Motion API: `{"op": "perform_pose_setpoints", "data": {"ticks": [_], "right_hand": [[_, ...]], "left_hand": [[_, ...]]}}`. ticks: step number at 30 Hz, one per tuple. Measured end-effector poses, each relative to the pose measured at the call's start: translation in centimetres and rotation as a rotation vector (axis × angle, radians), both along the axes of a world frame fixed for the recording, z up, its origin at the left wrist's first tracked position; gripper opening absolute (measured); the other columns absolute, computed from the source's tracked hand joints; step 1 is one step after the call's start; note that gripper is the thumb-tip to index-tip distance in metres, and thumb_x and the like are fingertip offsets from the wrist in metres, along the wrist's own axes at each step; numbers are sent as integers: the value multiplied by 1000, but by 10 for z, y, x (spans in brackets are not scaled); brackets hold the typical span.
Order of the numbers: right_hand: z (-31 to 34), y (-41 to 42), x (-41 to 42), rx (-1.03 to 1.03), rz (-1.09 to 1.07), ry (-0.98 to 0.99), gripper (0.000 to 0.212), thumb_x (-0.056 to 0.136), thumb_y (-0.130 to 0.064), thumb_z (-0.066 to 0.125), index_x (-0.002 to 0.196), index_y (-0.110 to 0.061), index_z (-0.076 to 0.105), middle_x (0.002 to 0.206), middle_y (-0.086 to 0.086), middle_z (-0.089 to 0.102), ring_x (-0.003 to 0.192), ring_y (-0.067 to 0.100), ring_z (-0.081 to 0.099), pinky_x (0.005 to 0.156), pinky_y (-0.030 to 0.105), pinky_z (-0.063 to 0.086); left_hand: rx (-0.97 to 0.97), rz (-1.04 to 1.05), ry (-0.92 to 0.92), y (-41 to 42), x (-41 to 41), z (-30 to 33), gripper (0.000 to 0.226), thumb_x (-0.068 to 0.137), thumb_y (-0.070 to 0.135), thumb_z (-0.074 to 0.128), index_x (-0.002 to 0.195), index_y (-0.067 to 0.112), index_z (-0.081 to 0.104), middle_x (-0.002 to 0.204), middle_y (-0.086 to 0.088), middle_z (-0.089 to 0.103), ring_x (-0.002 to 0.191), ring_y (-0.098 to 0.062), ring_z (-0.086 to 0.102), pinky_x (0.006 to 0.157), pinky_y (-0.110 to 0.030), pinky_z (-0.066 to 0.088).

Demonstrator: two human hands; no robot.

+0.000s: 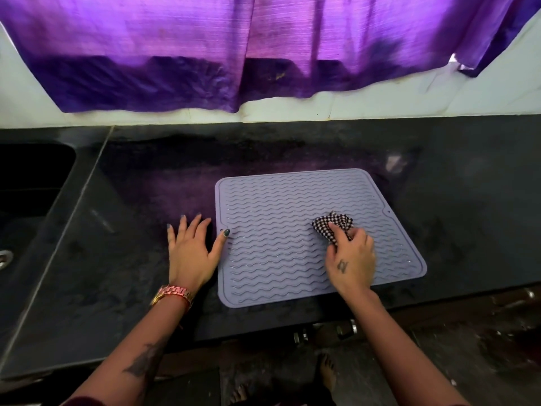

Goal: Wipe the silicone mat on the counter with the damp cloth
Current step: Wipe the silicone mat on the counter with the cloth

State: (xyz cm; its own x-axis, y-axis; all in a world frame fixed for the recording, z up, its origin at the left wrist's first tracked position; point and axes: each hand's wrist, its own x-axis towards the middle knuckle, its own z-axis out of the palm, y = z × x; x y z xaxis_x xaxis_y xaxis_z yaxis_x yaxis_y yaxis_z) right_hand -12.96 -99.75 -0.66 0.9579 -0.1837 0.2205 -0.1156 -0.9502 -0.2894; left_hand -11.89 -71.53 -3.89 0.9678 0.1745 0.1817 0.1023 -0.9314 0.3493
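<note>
A grey-lilac silicone mat point(278, 206) with wavy ridges lies flat on the black counter point(87, 273), its near edge close to the counter's front. My right hand point(351, 259) presses a bunched checked cloth point(332, 225) onto the right half of the mat, fingers closed around it. My left hand point(191, 253) rests flat on the counter just left of the mat, fingers spread, with the thumb tip on the mat's left edge.
A sink point(32, 183) is sunk into the counter at the far left. A purple curtain point(234, 54) hangs over the white wall behind. Cabinet handles point(345, 331) and bare feet on the floor show below the counter's front edge.
</note>
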Motion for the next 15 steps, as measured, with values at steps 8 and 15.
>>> {"op": "perform_pose_setpoints", "data": {"ticks": [8, 15], "right_hand": [[-3, 41, -10, -135, 122, 6, 51, 74, -26, 70, 123, -19, 58, 105, 14, 55, 92, 30, 51, 76, 41, 44], [-6, 85, -28, -87, 236, 21, 43, 83, -33, 55, 123, -21, 57, 108, 11, 56, 94, 27, 52, 75, 38, 46]], "left_hand": [[-57, -13, -9, 0, 1, 2, 86, 81, 72, 11, 137, 15, 45, 149, -5, 36, 144, -24, 12, 116, -44, -8], [-97, -17, -12, 1, 0, 2, 86, 82, 72, 11, 137, 16, 45, 149, -4, 36, 144, -23, 12, 116, -44, -7]]}}
